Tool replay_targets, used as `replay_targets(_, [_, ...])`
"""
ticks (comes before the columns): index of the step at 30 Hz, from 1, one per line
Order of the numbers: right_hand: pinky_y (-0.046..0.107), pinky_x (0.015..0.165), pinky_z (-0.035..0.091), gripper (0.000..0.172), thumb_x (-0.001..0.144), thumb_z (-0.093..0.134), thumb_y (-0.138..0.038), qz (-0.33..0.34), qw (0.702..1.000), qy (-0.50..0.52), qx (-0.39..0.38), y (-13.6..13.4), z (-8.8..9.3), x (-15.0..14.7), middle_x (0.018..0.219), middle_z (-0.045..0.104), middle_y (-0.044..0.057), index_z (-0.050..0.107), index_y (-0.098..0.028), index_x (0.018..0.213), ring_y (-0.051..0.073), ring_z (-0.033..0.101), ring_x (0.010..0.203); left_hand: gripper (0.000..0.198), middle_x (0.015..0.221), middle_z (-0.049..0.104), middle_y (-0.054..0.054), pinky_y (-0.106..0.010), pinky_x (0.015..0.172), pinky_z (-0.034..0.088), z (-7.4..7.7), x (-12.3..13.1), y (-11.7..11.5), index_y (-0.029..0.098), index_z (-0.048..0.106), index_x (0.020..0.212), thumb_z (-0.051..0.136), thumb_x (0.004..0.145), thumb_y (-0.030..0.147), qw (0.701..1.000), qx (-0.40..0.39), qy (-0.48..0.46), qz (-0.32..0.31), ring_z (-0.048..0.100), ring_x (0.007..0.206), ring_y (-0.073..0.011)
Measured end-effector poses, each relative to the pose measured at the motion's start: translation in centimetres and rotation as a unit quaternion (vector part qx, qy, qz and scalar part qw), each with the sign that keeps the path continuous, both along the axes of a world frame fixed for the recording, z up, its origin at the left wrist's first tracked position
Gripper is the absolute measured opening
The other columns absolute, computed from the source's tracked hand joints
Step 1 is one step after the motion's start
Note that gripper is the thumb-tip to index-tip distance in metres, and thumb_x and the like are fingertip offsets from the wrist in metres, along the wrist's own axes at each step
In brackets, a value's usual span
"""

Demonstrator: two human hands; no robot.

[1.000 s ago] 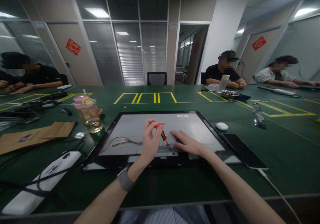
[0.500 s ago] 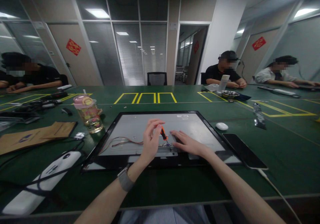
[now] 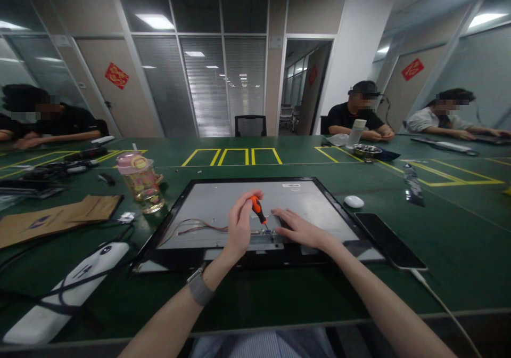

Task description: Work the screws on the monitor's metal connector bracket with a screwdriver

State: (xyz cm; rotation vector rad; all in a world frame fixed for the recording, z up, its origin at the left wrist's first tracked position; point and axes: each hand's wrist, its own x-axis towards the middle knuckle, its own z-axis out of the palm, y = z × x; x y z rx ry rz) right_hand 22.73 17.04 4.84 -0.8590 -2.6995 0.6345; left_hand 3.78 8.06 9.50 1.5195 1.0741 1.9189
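Note:
My left hand [image 3: 240,225] is closed on an orange and black screwdriver [image 3: 258,210], its fingers around the top of the handle. The screwdriver leans, with its tip down at a small part near the front edge of a flat display panel [image 3: 211,198], which lies metal back up in a black frame. What the tip touches is too small to make out. My right hand [image 3: 299,229] rests on the panel just right of the tip, fingers stretched out, partly over a dark piece. Thin coloured wires [image 3: 195,224] run across the panel to the left.
Left of the panel stand a pink-lidded drink bottle [image 3: 141,185], a brown paper envelope [image 3: 59,217] and a white device with a black cable [image 3: 75,289]. On the right lie a white earbud case [image 3: 354,202] and a plugged-in phone [image 3: 389,241]. Several people sit across the table.
The fingers and thumb of my left hand have shifted on the screwdriver, and more of its orange handle shows now. My right hand has stayed in place.

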Motion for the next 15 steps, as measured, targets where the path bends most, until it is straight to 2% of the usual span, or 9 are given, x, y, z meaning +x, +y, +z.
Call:
replay_targets(4, [0.047,0.115,0.017,0.060,0.095,0.039,-0.053,0.010,1.000,0.006,0.001,-0.07,0.09,-0.03,0.147,0.039,0.012,0.037,-0.016,0.142,0.028,0.032,0.136,0.021,0.093,0.054,-0.005,-0.025,0.077,0.047,-0.09,0.00,0.13,0.019,0.072,0.091,0.057,0.086,0.034,0.998,0.014,0.033,0.052,0.056,0.087,-0.0150])
replay_targets(7, [0.048,0.115,0.016,0.061,0.094,0.039,-0.054,0.005,1.000,0.000,0.003,-0.14,0.22,-0.07,0.147,0.038,0.012,0.036,-0.017,0.142,0.028,0.031,0.137,0.020,0.086,0.052,-0.003,-0.024,0.073,0.046,-0.03,0.05,0.08,0.020,0.071,0.094,0.056,0.087,0.033,0.997,0.004,0.046,0.063,0.054,0.077,-0.0124])
replay_targets(11, [0.049,0.115,0.017,0.064,0.094,0.038,-0.056,-0.013,1.000,-0.021,-0.003,-0.30,0.45,-0.10,0.149,0.035,0.014,0.036,-0.014,0.143,0.030,0.028,0.138,0.025,0.088,0.059,-0.004,-0.026,0.077,0.046,0.14,-0.03,-0.09,0.018,0.065,0.105,0.045,0.093,0.028,0.999,-0.010,0.026,0.046,0.058,0.081,-0.0137])
replay_targets(15, [0.048,0.115,0.017,0.065,0.094,0.038,-0.056,-0.006,1.000,-0.016,-0.001,-0.32,0.49,-0.07,0.149,0.035,0.014,0.036,-0.012,0.142,0.030,0.029,0.138,0.027,0.089,0.064,-0.006,-0.028,0.082,0.045,0.08,-0.20,-0.02,0.016,0.066,0.094,0.040,0.094,0.025,1.000,0.006,0.012,0.014,0.060,0.087,-0.0160])
